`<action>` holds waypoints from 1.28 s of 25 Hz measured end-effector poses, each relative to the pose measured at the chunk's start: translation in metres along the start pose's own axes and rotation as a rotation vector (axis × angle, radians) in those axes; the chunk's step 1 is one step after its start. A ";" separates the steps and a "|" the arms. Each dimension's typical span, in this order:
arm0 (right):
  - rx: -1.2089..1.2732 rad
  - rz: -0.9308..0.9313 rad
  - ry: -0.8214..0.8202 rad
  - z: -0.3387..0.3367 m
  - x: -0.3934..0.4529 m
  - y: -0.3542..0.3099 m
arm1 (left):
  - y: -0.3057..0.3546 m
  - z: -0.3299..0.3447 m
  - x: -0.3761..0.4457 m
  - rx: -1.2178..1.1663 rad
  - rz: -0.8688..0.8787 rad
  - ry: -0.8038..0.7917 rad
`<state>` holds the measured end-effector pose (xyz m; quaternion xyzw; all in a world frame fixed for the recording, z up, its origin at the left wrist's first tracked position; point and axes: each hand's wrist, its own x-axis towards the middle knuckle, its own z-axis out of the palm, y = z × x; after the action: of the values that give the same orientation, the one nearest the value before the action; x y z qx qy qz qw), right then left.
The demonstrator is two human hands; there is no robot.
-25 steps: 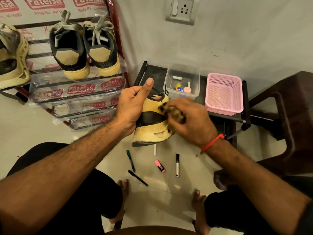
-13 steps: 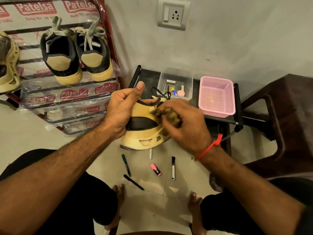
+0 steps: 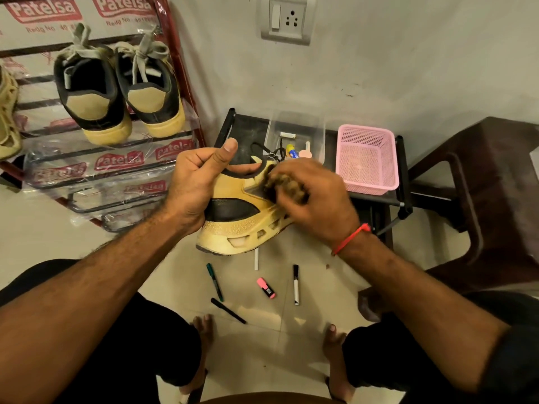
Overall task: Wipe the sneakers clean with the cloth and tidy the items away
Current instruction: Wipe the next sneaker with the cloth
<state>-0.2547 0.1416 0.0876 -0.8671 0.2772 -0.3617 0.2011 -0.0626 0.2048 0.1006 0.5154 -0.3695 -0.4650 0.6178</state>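
The rack point(image 3: 96, 173) stands left of the held sneaker point(image 3: 239, 217) and carries a pair point(image 3: 119, 94). The left hand point(image 3: 195, 185) grips the sneaker's heel, fingers curled, thumb raised. The right hand point(image 3: 315, 199) is closed around a bunched cloth point(image 3: 287, 185), pressing it on the sneaker's upper. Markers point(image 3: 295, 284) lie on the floor below the sneaker; the pink basket point(image 3: 367, 185) sits right of it on the surface point(image 3: 248, 123). Risk: the heel-only grip may let the sneaker twist or drop onto the markers under hard rubbing.
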 end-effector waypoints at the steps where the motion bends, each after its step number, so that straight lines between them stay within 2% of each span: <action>1: -0.009 0.102 0.059 -0.005 0.002 0.007 | 0.000 -0.001 -0.001 0.007 0.013 -0.015; 2: -0.020 0.132 0.091 -0.006 0.000 0.008 | 0.002 0.000 -0.002 0.004 0.019 -0.027; 3: -0.022 0.088 0.088 -0.004 -0.003 0.002 | 0.004 0.001 -0.002 -0.008 0.017 -0.036; 5: -0.001 -0.097 0.009 0.001 -0.009 -0.015 | 0.006 0.001 -0.003 -0.014 0.019 -0.048; 6: 0.007 -0.128 -0.018 -0.002 -0.006 -0.013 | 0.006 0.002 -0.003 -0.007 0.022 -0.059; 7: 0.005 -0.070 -0.017 -0.006 -0.001 -0.004 | 0.005 0.002 -0.003 -0.004 0.024 -0.070; 10: -0.035 0.297 -0.046 -0.015 0.008 0.023 | 0.002 -0.002 -0.004 0.031 0.035 -0.083; 11: -0.039 0.316 -0.070 -0.014 0.005 0.021 | 0.003 -0.001 -0.003 0.036 0.032 -0.080; 16: 0.120 -0.077 -0.081 -0.003 -0.014 -0.028 | 0.005 -0.007 -0.001 -0.002 0.029 -0.040; 19: 0.033 -0.187 -0.146 0.002 -0.016 -0.022 | 0.004 -0.008 0.001 -0.010 0.046 -0.021; 21: -0.019 -0.087 -0.104 -0.003 -0.011 0.002 | 0.007 -0.008 0.000 -0.022 0.054 -0.018; 25: -0.092 0.391 0.000 -0.020 -0.001 0.054 | 0.013 -0.009 -0.001 -0.043 0.050 -0.024; 27: -0.068 0.477 -0.003 -0.013 -0.002 0.050 | 0.012 -0.009 -0.001 -0.037 0.052 -0.021; 29: 0.057 0.314 0.016 -0.001 -0.005 0.018 | 0.010 -0.008 -0.001 -0.032 0.057 -0.012; 32: 0.169 -0.091 -0.062 0.013 -0.018 -0.030 | 0.008 -0.007 0.000 -0.045 0.063 -0.002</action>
<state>-0.2453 0.1775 0.0864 -0.8695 0.1999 -0.3656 0.2652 -0.0541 0.2068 0.1069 0.4890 -0.3755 -0.4542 0.6431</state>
